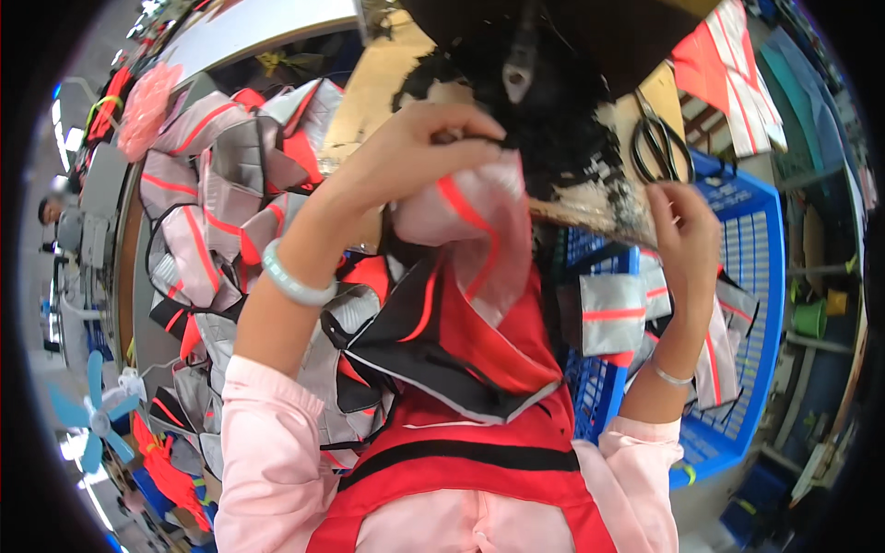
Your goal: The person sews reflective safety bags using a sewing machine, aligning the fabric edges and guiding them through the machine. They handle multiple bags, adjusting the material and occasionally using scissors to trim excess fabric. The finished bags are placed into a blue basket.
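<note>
My left hand pinches the upper end of a sewn fabric piece, grey with red-orange stripes and black edging. The piece hangs down in folds over my red apron. Its lower part shows black and red cloth with a pale edge. My right hand is closed with curled fingers beside the right corner of the worn work board; whatever lies in those fingers is hidden. Just beyond it are black-handled scissors. A pointed metal machine part stands over the black, lint-covered surface ahead.
Many similar grey and red pieces are heaped at my left. On the right, a blue plastic basket holds more of them, and striped cloth hangs behind it. A blue fan stands far left.
</note>
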Available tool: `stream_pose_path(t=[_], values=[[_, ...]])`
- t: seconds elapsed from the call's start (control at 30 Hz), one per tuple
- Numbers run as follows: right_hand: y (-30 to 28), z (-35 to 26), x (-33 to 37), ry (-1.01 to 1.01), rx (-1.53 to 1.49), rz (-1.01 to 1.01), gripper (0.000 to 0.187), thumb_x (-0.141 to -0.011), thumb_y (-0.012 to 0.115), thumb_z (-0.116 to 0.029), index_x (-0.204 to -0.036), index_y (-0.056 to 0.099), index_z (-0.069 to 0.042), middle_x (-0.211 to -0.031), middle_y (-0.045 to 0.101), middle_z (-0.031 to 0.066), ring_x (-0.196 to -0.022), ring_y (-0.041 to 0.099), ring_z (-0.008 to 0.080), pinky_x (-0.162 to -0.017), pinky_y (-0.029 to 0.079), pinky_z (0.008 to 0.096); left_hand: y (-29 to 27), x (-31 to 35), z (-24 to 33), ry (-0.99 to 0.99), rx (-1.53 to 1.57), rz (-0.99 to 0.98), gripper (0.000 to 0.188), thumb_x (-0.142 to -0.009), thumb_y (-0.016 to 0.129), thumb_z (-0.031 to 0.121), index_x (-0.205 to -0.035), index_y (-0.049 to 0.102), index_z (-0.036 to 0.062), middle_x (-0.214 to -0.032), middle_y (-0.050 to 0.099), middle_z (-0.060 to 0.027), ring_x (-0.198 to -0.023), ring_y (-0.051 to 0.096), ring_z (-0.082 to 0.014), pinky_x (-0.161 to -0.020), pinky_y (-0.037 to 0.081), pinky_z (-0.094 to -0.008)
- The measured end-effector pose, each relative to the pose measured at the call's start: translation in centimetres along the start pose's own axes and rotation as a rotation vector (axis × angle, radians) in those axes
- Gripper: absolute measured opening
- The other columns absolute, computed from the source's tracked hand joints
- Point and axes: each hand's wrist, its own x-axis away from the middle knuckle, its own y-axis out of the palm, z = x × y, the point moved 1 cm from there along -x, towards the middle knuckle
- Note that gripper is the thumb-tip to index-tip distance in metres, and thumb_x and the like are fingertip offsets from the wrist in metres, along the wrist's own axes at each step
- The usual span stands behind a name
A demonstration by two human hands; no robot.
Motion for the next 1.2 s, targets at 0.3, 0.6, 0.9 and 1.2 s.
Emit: stream_pose_path(t=[0.3, 0.6, 0.9, 1.2], values=[[7.1, 9.2, 16.2, -0.334, 0.797, -0.334, 0.057, -0.08, 0.066, -0.022, -0.129, 0.046, 0.0, -0.127, 0.052, 0.022, -0.106, 0.058, 0.0362, -0.085, 0.049, 0.0415, 5.6, 9.7, -4.2, 0.044, 0.501, -0.205, 0.017, -0.087, 0.065, 0.007, -0.101, 0.061, -0.0023, -0.096, 0.06, -0.0056, -0.072, 0.057, -0.0075, -0.059, 0.043, -0.02], [-9.4, 21.9, 18.1, 0.432, 0.245, -0.002, 0.019, -0.089, 0.051, -0.01, -0.1, 0.065, -0.002, -0.077, 0.065, 0.0142, -0.068, 0.064, 0.0245, -0.069, 0.051, 0.0371, 7.6, 11.9, -2.9, 0.109, 0.473, -0.158, 0.018, -0.086, 0.066, 0.009, -0.102, 0.064, 0.0017, -0.1, 0.062, -0.006, -0.075, 0.055, -0.0075, -0.059, 0.04, -0.0207], [3.6, 13.0, 18.1, 0.272, 0.582, -0.493, 0.039, -0.08, 0.066, -0.034, -0.101, 0.063, -0.001, -0.09, 0.066, 0.0242, -0.09, 0.064, 0.0401, -0.081, 0.05, 0.0432, 9.3, 12.2, -1.3, 0.117, 0.452, -0.176, 0.017, -0.084, 0.068, 0.009, -0.1, 0.065, 0.0036, -0.101, 0.063, -0.0041, -0.079, 0.054, -0.0072, -0.061, 0.04, -0.0204], [-26.0, 27.9, 20.4, 0.591, 0.677, 0.147, 0.057, -0.088, 0.062, -0.04, -0.126, 0.055, 0.001, -0.115, 0.061, 0.0273, -0.11, 0.058, 0.0381, -0.098, 0.042, 0.0418, 10.1, 13.2, -0.6, 0.384, 0.301, -0.011, 0.013, -0.082, 0.069, 0.01, -0.092, 0.069, 0.0035, -0.089, 0.068, -0.0079, -0.078, 0.063, -0.0179, -0.065, 0.048, -0.0284]])
